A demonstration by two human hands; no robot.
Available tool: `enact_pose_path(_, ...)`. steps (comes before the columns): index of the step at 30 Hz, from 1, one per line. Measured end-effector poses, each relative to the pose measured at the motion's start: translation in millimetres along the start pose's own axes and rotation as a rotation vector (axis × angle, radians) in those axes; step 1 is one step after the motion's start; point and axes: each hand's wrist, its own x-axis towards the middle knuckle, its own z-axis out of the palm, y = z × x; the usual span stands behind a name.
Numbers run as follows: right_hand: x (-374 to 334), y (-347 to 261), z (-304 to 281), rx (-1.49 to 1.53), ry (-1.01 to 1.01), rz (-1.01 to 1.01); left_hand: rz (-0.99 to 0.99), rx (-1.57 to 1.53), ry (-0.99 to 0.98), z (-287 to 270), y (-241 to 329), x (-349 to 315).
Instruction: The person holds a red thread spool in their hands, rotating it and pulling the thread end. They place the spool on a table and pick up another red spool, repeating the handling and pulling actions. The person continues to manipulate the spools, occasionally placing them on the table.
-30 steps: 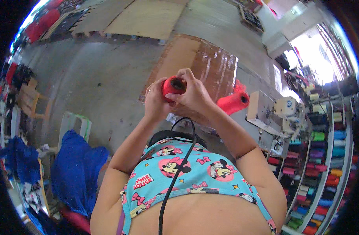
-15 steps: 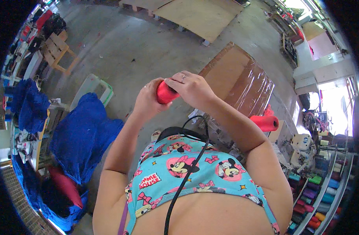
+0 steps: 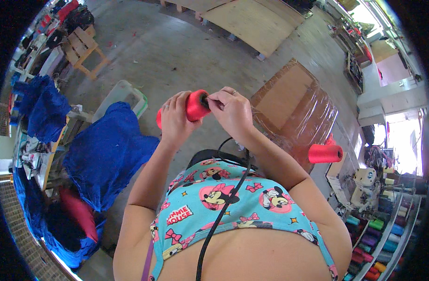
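1. The right hand (image 3: 233,112) has its fingertips pinched together at the end face of a red thread spool (image 3: 196,105), right at the dark core hole. Whether a strand of thread lies between those fingertips cannot be told; it is too fine to see.

2. The left hand (image 3: 174,119) is wrapped around the body of the spool from the person's left, fingers curled over the top and thumb side below, closed firmly on it. A ring shows on one finger.

3. The spool is held up in front of the chest, between the two hands. Its long axis runs roughly side to side, tilted a little, with the open end turned toward the right hand. So the working end lies directly at the right fingertips, while the left hand bears the weight. The right hand is the nearer one to the core hole.

4. Further out, a second red spool (image 3: 324,153) stands to the person's right, beside a cardboard box wrapped in clear film (image 3: 294,100), well apart from both hands.

5. To the left lies a heap of blue cloth (image 3: 107,154) next to a pale plastic bin (image 3: 118,93). Shelves of coloured thread cones (image 3: 378,234) line the lower right edge.
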Motion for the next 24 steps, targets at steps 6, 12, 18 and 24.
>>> enact_pose_path(6,12,22,-3,-0.2,-0.009,0.008,-0.116,-0.098,0.067,-17,-10,-8)
enact_pose_path(12,26,38,-14,0.249,-0.354,0.35,-0.103,-0.106,-0.062,-38,-11,-4)
enact_pose_path(18,14,2,17,0.289,-0.286,-0.073,-0.062,-0.041,-0.149,-40,5,9)
enact_pose_path(24,14,25,-3,0.937,-0.184,0.414,-0.093,-0.198,0.313,-73,-37,-2)
